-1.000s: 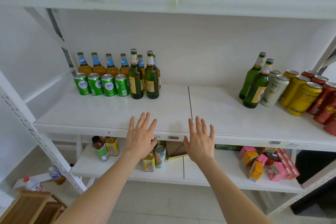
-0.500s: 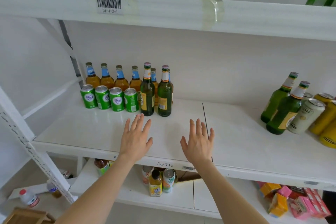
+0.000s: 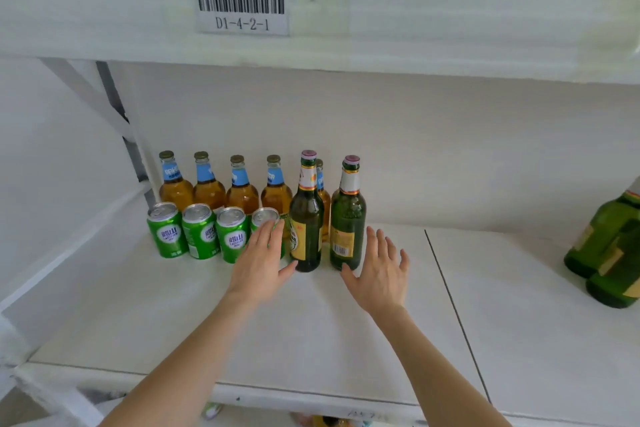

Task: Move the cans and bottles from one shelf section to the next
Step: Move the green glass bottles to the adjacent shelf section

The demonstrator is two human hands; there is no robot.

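On the left shelf section (image 3: pixel 173 315) stand several green cans (image 3: pixel 200 236) in a front row and several amber bottles with blue labels (image 3: pixel 209 184) behind them. Two tall dark green bottles stand to their right, one (image 3: pixel 306 218) beside the cans and one (image 3: pixel 348 218) further right. My left hand (image 3: pixel 261 262) is open, fingers straight, just left of the first green bottle and in front of the rightmost can. My right hand (image 3: pixel 379 270) is open too, just right of the second green bottle's base. Neither hand grips anything.
A seam (image 3: pixel 453 308) divides this section from the right one, where two more green bottles (image 3: pixel 609 253) stand at the frame's edge. The upper shelf beam (image 3: pixel 415 10) with a barcode label hangs close overhead. A slanted upright (image 3: pixel 114 107) bounds the left side.
Both hands have reached forward into the shelf, from its front edge up to the two tall green bottles. The view has moved closer and to the left.
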